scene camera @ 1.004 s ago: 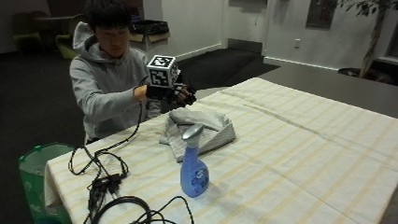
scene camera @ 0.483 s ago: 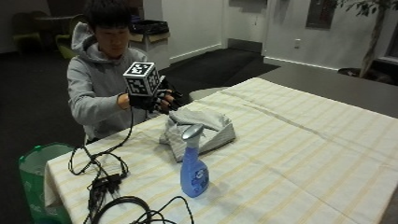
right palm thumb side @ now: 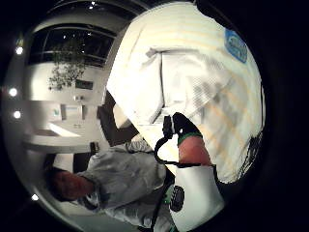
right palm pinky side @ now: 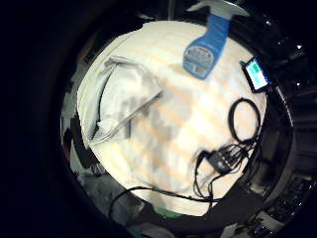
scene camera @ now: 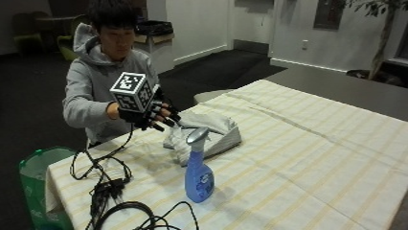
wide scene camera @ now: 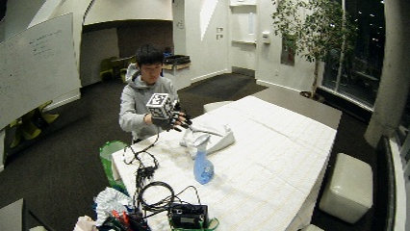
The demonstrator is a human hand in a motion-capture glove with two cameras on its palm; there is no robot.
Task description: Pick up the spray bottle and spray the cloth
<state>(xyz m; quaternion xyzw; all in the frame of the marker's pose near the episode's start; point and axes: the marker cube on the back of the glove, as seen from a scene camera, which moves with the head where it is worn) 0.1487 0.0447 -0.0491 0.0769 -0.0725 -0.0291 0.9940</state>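
Striped tablecloth [scene camera: 306, 143] covers the table in a dim room, where the blue spray bottle [scene camera: 198, 167] stands upright at six o'clock from the crumpled grey cloth [scene camera: 207, 134], and the gloved right hand [scene camera: 150, 115] hovers with relaxed fingers, grasping nothing.

From my remote station I see the spray bottle [scene camera: 199, 178] as translucent blue plastic with a slight gloss, topped by a smooth grey plastic trigger head and fronted by a paper-like printed label. The cloth [scene camera: 205, 136] beside it is a soft, matt, pale grey fabric, crumpled into folds. The worktop [scene camera: 331, 158] is draped in a matt woven tablecloth, cream with faint yellow stripes and creased in places. The right hand [scene camera: 150, 116] wears a matt black fabric glove. Black cables [scene camera: 102, 184] with a dull rubbery finish lie on the covering. The person's hoodie [scene camera: 89, 91] is matt grey fleece-like knit.
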